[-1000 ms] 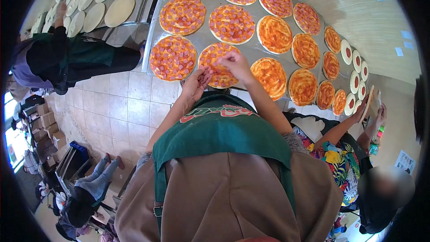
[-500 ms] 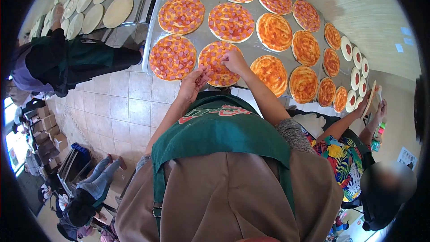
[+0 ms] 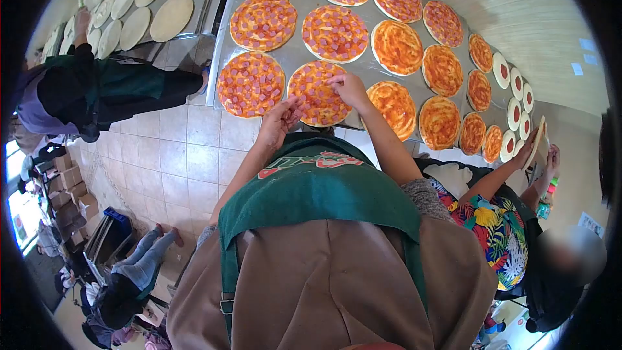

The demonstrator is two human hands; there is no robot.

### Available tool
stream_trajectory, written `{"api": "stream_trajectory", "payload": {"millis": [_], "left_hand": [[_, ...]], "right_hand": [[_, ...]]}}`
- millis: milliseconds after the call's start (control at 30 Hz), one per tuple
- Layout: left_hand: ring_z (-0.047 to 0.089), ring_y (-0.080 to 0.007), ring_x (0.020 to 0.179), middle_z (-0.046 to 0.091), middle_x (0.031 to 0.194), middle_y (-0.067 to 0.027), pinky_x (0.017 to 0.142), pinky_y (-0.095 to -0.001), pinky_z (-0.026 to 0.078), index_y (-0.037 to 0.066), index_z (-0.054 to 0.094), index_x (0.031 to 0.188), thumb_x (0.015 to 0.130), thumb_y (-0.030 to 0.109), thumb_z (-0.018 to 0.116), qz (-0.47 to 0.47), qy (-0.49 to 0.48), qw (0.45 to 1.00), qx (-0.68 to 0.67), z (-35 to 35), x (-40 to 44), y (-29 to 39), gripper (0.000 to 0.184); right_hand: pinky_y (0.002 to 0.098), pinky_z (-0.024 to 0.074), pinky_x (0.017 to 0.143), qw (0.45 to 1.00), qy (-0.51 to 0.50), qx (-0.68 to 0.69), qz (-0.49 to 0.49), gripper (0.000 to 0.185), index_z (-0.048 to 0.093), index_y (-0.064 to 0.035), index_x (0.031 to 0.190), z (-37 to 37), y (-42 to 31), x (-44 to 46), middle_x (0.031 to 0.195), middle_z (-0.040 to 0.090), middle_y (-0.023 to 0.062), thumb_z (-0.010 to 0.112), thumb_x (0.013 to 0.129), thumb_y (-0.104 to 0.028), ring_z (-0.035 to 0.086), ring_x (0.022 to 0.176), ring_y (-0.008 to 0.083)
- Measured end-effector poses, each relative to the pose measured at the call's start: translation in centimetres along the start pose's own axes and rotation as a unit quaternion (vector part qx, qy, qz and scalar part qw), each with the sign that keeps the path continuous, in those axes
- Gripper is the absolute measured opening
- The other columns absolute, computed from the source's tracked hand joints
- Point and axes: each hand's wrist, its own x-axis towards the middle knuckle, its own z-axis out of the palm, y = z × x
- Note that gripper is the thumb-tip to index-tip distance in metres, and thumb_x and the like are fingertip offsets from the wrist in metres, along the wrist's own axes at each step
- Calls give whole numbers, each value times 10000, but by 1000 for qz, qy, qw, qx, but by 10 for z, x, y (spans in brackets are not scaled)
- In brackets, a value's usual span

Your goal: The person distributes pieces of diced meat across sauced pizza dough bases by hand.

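- Long table (image 3: pixel 293 56) with a shiny silvery surface, seen from above; near edge just in front of a green apron (image 3: pixel 311 188).
- Beyond the left edge, a second table (image 3: pixel 201 10) bearing pale dough rounds (image 3: pixel 172 18), with a person in dark clothes beside it (image 3: pixel 71 94).
- At the near edge's right end, a person in a floral shirt (image 3: pixel 499 236), holding a tilted flat disc (image 3: pixel 536 142).
- Across the middle, sauced rounds (image 3: pixel 396 46); by the right end, white rounds with red centres (image 3: pixel 514 113).
- Against the near edge, second from the near left corner, a cube-topped pizza (image 3: pixel 316 87).
- Above its right side, right hand (image 3: pixel 350 89), fingers bent downward; cannot tell whether grip closed on anything.
- Overlapping its near left rim, left hand (image 3: pixel 280 120), palm up, fingers curled; contents too small to tell.
- Smallest: pink cubes (image 3: pixel 316 121) scattered over the sauce.
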Motion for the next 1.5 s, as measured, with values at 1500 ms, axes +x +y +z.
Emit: {"api": "stream_trajectory", "payload": {"millis": [1500], "left_hand": [[614, -198, 1015, 631, 1087, -92, 911, -325, 489, 17, 559, 1124, 990, 298, 389, -54, -95, 991, -73, 158, 73, -70, 356]], "right_hand": [[264, 510, 724, 976, 34, 194, -87, 237, 639, 9, 1029, -117, -43, -97, 905, 677, 85, 653, 814, -90, 641, 810, 128]]}}
